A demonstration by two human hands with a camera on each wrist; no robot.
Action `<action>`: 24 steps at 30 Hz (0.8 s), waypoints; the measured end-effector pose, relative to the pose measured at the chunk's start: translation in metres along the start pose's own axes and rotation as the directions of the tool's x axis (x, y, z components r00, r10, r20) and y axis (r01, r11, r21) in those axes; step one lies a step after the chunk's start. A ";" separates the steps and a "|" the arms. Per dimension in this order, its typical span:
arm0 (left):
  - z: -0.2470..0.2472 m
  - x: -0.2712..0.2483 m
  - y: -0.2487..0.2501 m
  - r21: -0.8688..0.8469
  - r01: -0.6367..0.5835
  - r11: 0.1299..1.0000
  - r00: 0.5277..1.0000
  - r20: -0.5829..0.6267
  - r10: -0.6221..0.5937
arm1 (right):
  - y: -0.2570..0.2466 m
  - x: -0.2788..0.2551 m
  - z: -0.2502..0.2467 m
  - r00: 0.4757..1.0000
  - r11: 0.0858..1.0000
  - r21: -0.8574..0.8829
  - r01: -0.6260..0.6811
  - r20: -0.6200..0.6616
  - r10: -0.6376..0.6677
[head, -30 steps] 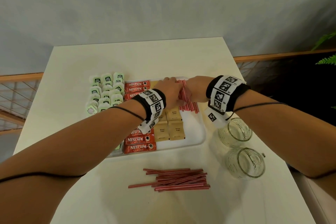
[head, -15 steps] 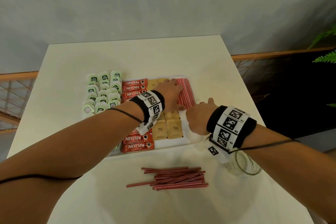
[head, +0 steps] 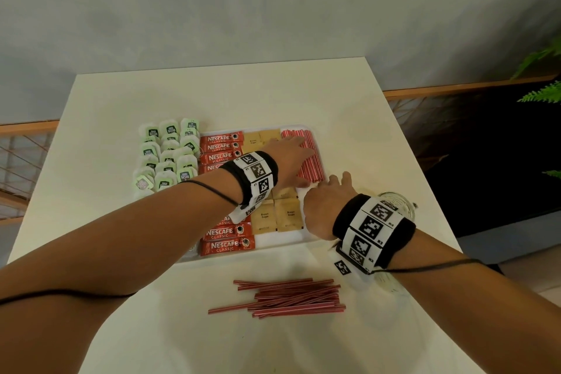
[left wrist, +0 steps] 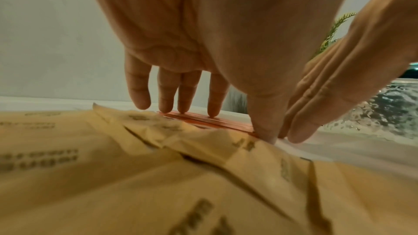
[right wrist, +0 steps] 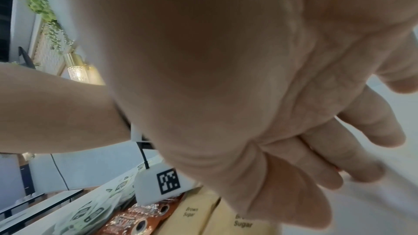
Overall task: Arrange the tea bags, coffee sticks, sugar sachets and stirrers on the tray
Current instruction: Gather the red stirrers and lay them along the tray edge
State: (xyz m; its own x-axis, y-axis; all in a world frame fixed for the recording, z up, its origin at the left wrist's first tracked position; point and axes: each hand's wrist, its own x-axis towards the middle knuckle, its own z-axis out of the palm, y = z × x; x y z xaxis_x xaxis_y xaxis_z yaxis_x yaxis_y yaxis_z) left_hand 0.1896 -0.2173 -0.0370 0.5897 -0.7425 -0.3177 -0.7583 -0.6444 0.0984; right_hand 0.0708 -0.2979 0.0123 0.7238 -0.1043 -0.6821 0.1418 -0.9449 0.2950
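Observation:
A white tray point(head: 306, 240) holds red coffee sticks point(head: 226, 244), brown sugar sachets point(head: 288, 217) and a row of red stirrers point(head: 312, 158) at its far right. Green tea bags point(head: 167, 155) lie in rows at the tray's left. My left hand point(head: 291, 158) lies flat with straight fingers pressing on the stirrers point(left wrist: 203, 121); its fingertips point(left wrist: 212, 112) touch them. My right hand point(head: 329, 200) sits by the near end of that row with straight fingers point(right wrist: 353, 165) touching it, holding nothing. A loose pile of stirrers point(head: 291, 297) lies on the table in front of the tray.
A ribbed glass point(head: 400, 206) stands right of the tray, partly behind my right wrist; another glass point(head: 385, 281) shows just beneath the wrist. The table's right edge is close to them. A fern point(head: 540, 94) hangs beyond the table at the right.
My right hand has drawn back from the far end of the stirrer row to its near end. The left hand stays flat on the row, which now lies straighter.

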 end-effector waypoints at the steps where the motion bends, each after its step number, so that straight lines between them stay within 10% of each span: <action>1: -0.002 0.000 0.000 0.000 -0.001 1.000 1.000 0.006 0.001 | 0.001 0.002 0.000 1.000 1.000 0.016 -0.006 0.001 0.006; 24: -0.011 -0.004 -0.009 -0.011 0.005 1.000 0.999 0.040 -0.005 | 0.001 0.000 0.007 0.998 0.997 0.050 0.061 -0.015 -0.060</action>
State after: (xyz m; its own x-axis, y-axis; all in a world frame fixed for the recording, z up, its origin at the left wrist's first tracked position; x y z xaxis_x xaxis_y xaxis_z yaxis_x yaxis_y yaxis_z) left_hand 0.1964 -0.2104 -0.0264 0.5818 -0.7316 -0.3553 -0.7521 -0.6502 0.1072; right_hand 0.0662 -0.3012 0.0081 0.7239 -0.0424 -0.6886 0.1521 -0.9638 0.2192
